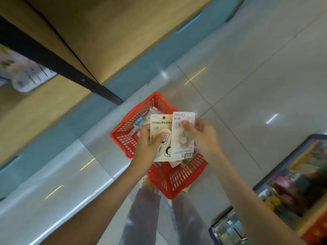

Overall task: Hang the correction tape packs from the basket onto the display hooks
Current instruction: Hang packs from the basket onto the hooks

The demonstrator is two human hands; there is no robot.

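Cream correction tape pack (166,144): card upright, hang hole at top, "Campus" print readable, pinched in the left hand (148,147). White correction tape pack (183,138): clear blister, print inverted, pinched in the right hand (201,137), edge overlapping the cream pack. Both are held above the red lattice basket (178,177), which stands on the floor and contains further packs (139,122).

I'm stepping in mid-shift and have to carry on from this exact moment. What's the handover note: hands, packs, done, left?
Left hand grips a cream pack; right hand pinches a white pack. Both packs are above the red basket on the floor.
More packs lie in the basket.
Done: two packs are in hand.
Left: hang both, then the rest. The hooks are not clearly in view.
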